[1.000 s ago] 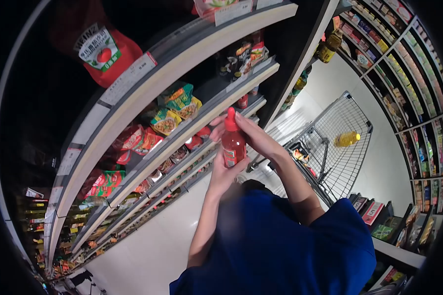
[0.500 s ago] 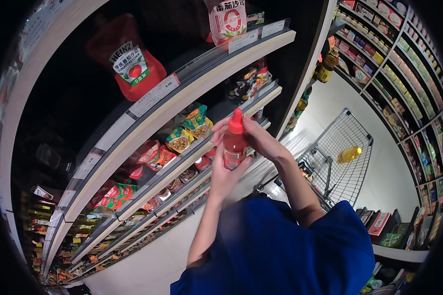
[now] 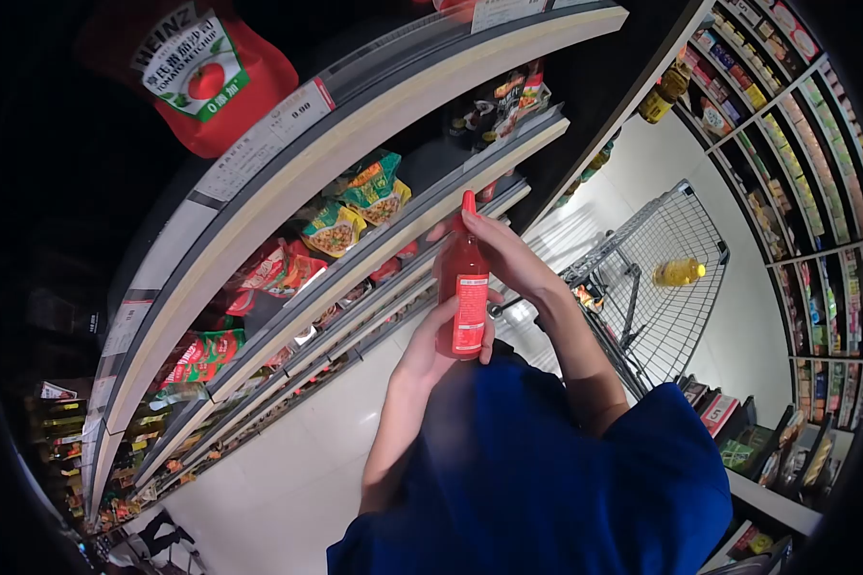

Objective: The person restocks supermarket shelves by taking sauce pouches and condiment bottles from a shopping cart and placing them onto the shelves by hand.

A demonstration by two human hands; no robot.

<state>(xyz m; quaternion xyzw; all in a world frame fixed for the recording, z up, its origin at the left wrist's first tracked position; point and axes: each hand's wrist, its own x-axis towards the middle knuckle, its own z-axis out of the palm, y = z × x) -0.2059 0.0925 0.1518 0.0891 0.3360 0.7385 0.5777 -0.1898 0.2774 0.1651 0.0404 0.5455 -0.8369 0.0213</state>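
A red sauce bottle with a pointed red cap is held upright in front of me, a label of small print facing me. My left hand is closed round its lower part, with the thumb along the label's side. Up by the neck, my right hand grips the bottle just below the cap. Behind it are shelves with green and yellow food pouches and red packets. A Heinz tomato ketchup pouch stands higher up at the left.
To my right is a wire shopping cart with a bottle of yellow oil lying in it. Long shelves of packaged goods curve along the far right. Pale tiled floor runs beneath the left shelves.
The bottle has been turned and tipped, so its long label and underside edge now show. Both hands still hold it. My view has shifted closer to the ketchup shelf.
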